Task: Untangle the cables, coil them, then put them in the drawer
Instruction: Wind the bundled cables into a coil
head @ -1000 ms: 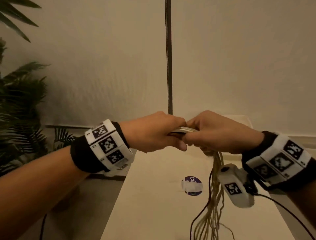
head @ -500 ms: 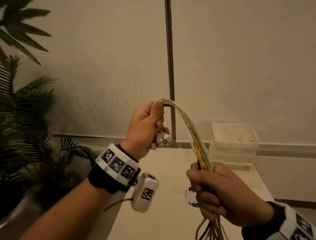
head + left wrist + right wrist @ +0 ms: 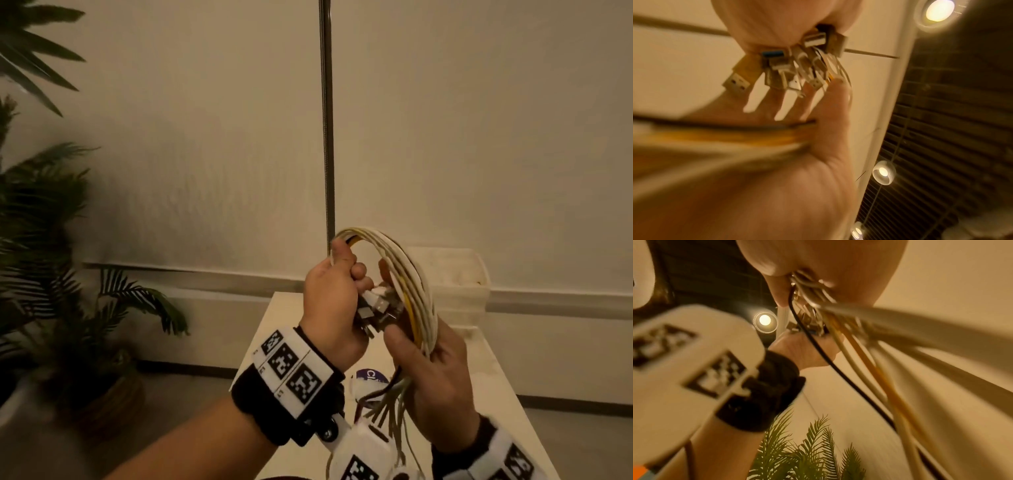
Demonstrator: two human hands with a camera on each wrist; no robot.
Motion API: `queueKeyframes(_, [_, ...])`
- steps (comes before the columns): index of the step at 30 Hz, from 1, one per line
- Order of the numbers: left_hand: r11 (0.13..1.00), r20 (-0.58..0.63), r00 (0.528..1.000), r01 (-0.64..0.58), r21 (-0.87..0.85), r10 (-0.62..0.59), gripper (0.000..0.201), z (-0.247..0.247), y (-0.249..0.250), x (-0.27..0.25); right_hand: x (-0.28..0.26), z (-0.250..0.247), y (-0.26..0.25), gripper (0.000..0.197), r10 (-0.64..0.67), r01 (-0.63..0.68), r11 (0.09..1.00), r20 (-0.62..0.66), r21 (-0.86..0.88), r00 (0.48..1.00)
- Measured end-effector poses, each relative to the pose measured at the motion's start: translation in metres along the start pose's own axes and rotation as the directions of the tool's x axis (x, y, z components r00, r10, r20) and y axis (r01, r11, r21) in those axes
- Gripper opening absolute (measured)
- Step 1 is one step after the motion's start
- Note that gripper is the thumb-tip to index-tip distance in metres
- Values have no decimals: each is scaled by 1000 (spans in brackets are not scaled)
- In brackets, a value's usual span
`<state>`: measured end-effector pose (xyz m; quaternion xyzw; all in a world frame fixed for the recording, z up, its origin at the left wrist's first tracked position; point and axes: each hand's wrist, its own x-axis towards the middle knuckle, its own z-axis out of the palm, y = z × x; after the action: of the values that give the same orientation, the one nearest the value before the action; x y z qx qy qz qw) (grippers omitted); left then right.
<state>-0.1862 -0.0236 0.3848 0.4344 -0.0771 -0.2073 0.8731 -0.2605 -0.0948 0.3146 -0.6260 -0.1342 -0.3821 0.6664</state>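
Observation:
A bundle of white and yellow cables (image 3: 416, 291) bends in an arch between my two hands above the table (image 3: 496, 394). My left hand (image 3: 337, 291) grips the end with the USB plugs (image 3: 376, 305), which stick out below its fist. The left wrist view shows the same plugs (image 3: 793, 65) fanned out under the palm. My right hand (image 3: 431, 363) holds the lower part of the arch, thumb across the strands, and loose ends hang below it. In the right wrist view the cables (image 3: 859, 353) run out of the palm, blurred, with one thin black cable among them.
A clear plastic box (image 3: 455, 274) stands at the table's far end, against the wall. A purple sticker (image 3: 371, 375) lies on the tabletop under my hands. A thin metal pole (image 3: 327, 120) rises behind the table. A potted palm (image 3: 41, 240) fills the left side.
My left hand has come down and right with the plug end, closing the long arc into a tight loop against my right hand. My right hand has turned, its fist loosened round the bundle.

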Motion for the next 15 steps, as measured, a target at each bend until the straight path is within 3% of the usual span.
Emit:
queueKeyframes(2, [999,-48,998,29,-43,-31,37,3,-4,-2,-4,3,-2,52,-57,56,997,-7,-54,998])
queueKeyframes(7, [999,-71,997,21,50,-17,48,4,-7,-10,2,4,-1,67,-244,240,939,15,-248,970])
queueKeyframes(15, [973,24,976,219,-70,-217,29,-11,-18,-3,-11,-11,4,59,-210,198,956,-35,-217,977])
